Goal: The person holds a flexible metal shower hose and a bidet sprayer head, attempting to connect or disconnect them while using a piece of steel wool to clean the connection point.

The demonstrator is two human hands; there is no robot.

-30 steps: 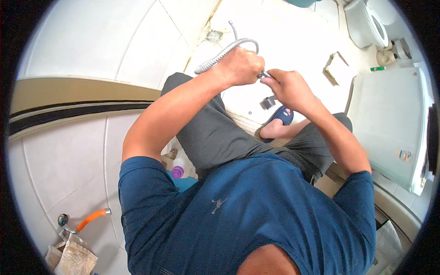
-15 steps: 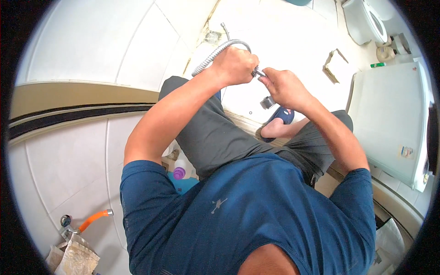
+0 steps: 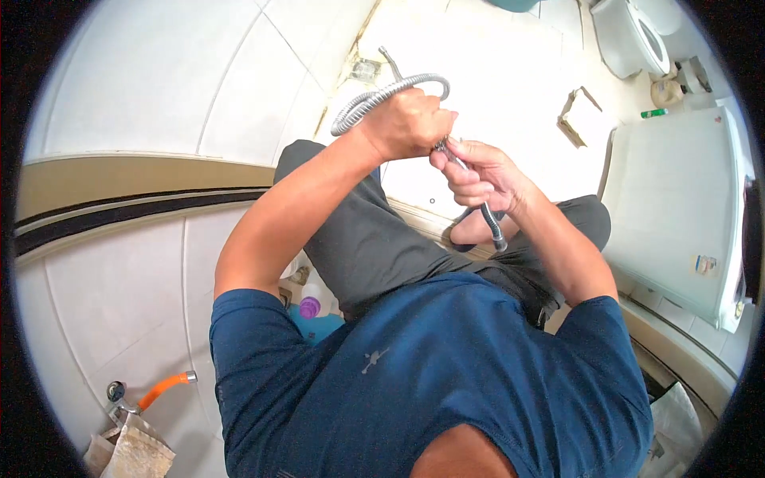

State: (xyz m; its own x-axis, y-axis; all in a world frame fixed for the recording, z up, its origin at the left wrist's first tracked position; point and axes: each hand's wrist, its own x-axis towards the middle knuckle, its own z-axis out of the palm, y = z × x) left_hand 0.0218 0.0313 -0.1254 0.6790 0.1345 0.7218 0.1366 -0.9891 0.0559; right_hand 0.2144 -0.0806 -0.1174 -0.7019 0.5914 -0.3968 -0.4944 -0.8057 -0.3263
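Note:
A flexible metal shower hose (image 3: 354, 111) loops over my left hand (image 3: 410, 126), whose fingers are closed around it. One hose end sticks up beyond that hand, near the floor drain. My right hand (image 3: 482, 174) sits just right of and below the left, its thumb and fingers closed on a thin metal length of the hose. From under these fingers a darker ribbed end piece (image 3: 496, 229) hangs down toward my leg. Where the two hands meet, a small metal part shows between the fingertips; its exact shape is hidden.
A square floor drain (image 3: 366, 70) lies near the wall at upper left. A toilet (image 3: 633, 38) and a white cabinet-like box (image 3: 673, 199) stand on the right. A purple-capped bottle (image 3: 311, 303) is beside my left thigh, and an orange hose (image 3: 162, 389) is at the lower left wall.
My right hand has turned and moved slightly down and left, its fingers now showing. The ribbed end has swung down to the right. More hose loops lie over my left hand.

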